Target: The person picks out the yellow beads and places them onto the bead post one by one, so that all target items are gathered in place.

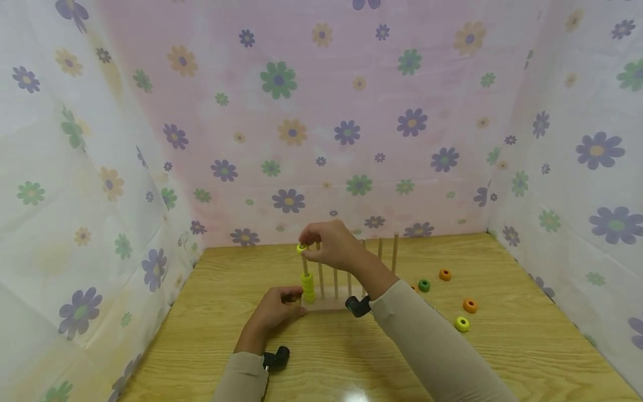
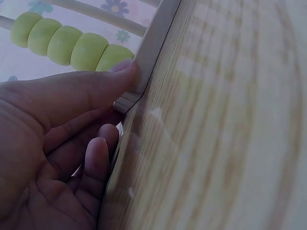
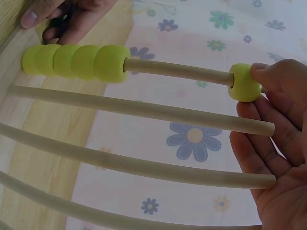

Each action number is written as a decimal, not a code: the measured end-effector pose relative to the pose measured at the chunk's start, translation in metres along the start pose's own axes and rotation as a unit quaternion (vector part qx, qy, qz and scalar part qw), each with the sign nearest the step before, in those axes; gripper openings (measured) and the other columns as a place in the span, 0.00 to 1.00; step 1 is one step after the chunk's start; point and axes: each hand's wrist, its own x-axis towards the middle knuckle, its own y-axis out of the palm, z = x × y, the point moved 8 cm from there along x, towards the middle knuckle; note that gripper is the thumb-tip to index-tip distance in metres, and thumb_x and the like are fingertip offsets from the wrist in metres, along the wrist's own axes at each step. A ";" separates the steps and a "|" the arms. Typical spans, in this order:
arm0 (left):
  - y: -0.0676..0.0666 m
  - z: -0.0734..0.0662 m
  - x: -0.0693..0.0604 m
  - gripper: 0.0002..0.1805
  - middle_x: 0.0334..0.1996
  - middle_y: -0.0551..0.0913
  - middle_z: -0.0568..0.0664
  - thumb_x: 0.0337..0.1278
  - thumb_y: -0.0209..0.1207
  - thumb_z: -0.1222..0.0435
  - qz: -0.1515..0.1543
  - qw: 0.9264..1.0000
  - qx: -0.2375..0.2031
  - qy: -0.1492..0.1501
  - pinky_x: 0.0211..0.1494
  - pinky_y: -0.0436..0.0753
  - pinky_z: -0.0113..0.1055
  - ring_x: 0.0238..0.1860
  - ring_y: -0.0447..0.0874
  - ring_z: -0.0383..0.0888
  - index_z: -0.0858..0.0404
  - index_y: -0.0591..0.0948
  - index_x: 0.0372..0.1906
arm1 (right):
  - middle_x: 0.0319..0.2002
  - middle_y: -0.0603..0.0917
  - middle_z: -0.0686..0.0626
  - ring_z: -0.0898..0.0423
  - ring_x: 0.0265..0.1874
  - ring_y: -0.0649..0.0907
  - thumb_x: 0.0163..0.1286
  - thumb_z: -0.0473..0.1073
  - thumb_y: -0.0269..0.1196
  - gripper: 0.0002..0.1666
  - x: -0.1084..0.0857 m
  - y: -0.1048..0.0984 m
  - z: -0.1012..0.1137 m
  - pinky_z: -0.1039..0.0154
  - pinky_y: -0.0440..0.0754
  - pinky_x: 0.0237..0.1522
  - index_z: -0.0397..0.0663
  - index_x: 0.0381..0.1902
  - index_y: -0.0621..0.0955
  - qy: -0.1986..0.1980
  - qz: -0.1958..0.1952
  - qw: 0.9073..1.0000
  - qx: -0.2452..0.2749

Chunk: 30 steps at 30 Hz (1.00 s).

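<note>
A wooden peg stand with a flat base (image 1: 326, 305) and several upright pegs (image 3: 182, 72) stands on the table. Several yellow beads (image 3: 76, 62) are stacked at the foot of its leftmost peg. My right hand (image 1: 334, 245) pinches another yellow bead (image 3: 244, 82) between thumb and fingers, threaded at the top end of that same peg. Down at the left end of the base, my left hand (image 1: 273, 308) grips the wood, thumb on the near side by the lowest bead. The other pegs in view carry no beads.
Loose beads lie on the table (image 1: 351, 357) to the right: a green bead (image 1: 424, 286), orange beads (image 1: 470, 305) and a yellow bead (image 1: 462, 324). An orange one is partly hidden by my right sleeve. Flowered cloth (image 1: 326, 111) walls the back and both sides.
</note>
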 end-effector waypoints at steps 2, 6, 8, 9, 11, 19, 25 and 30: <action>0.000 0.000 0.001 0.29 0.56 0.86 0.50 0.54 0.77 0.61 0.002 1.000 -0.001 0.003 0.59 0.81 0.47 0.54 0.81 0.48 0.59 0.84 0.63 | 0.43 0.90 0.57 0.63 0.43 0.87 0.68 0.43 0.72 0.12 0.000 0.000 0.001 0.59 0.86 0.51 0.50 0.48 0.88 -0.002 0.000 1.000 -0.007; 0.000 0.000 0.002 0.29 0.55 0.85 0.50 0.54 0.77 0.62 0.001 1.000 -0.002 0.003 0.58 0.81 0.47 0.54 0.80 0.48 0.59 0.84 0.63 | 0.42 0.90 0.57 0.64 0.42 0.87 0.68 0.43 0.72 0.11 0.000 -0.001 0.002 0.61 0.86 0.51 0.51 0.48 0.88 -0.005 -0.002 1.000 -0.012; 0.000 0.001 0.003 0.29 0.55 0.85 0.50 0.54 0.77 0.61 0.000 1.000 -0.001 0.001 0.58 0.81 0.46 0.53 0.80 0.48 0.58 0.84 0.63 | 0.43 0.90 0.57 0.63 0.42 0.87 0.68 0.42 0.73 0.11 0.000 -0.001 0.002 0.61 0.86 0.51 0.52 0.48 0.88 -0.003 -0.004 1.000 -0.012; 0.000 0.001 0.003 0.29 0.55 0.85 0.49 0.54 0.77 0.61 0.001 1.000 0.001 0.003 0.58 0.81 0.46 0.53 0.80 0.47 0.59 0.84 0.63 | 0.43 0.90 0.57 0.63 0.42 0.87 0.67 0.42 0.73 0.11 0.000 -0.001 0.002 0.60 0.87 0.51 0.52 0.47 0.88 -0.001 -0.005 1.000 -0.011; 0.000 0.002 0.003 0.29 0.55 0.86 0.49 0.54 0.77 0.60 0.001 1.000 0.004 0.002 0.59 0.81 0.46 0.54 0.80 0.47 0.58 0.84 0.63 | 0.43 0.90 0.56 0.62 0.43 0.87 0.67 0.43 0.74 0.12 0.000 -0.001 0.001 0.59 0.87 0.51 0.53 0.47 0.87 0.002 -0.007 1.000 -0.010; -0.001 0.003 0.002 0.29 0.56 0.85 0.47 0.55 0.77 0.58 0.003 1.000 0.005 0.000 0.61 0.80 0.48 0.56 0.79 0.48 0.56 0.84 0.63 | 0.44 0.90 0.55 0.61 0.44 0.87 0.66 0.43 0.74 0.13 -0.001 -0.002 0.001 0.60 0.86 0.52 0.53 0.47 0.87 -0.004 -0.014 1.000 -0.014; -0.002 0.003 0.003 0.29 0.57 0.85 0.47 0.54 0.77 0.58 0.001 1.000 0.004 -0.005 0.61 0.80 0.48 0.57 0.79 0.48 0.55 0.84 0.62 | 0.47 0.90 0.52 0.56 0.48 0.88 0.67 0.44 0.74 0.14 0.000 -0.004 0.002 0.55 0.86 0.55 0.52 0.50 0.87 -0.012 -0.016 1.000 -0.014; -0.001 0.005 0.003 0.29 0.56 0.85 0.47 0.54 0.77 0.58 0.002 1.000 0.007 -0.005 0.60 0.80 0.47 0.56 0.79 0.48 0.55 0.85 0.63 | 0.49 0.90 0.52 0.56 0.52 0.88 0.67 0.43 0.73 0.16 -0.005 -0.010 0.006 0.54 0.86 0.55 0.52 0.52 0.87 -0.032 -0.041 0.999 -0.004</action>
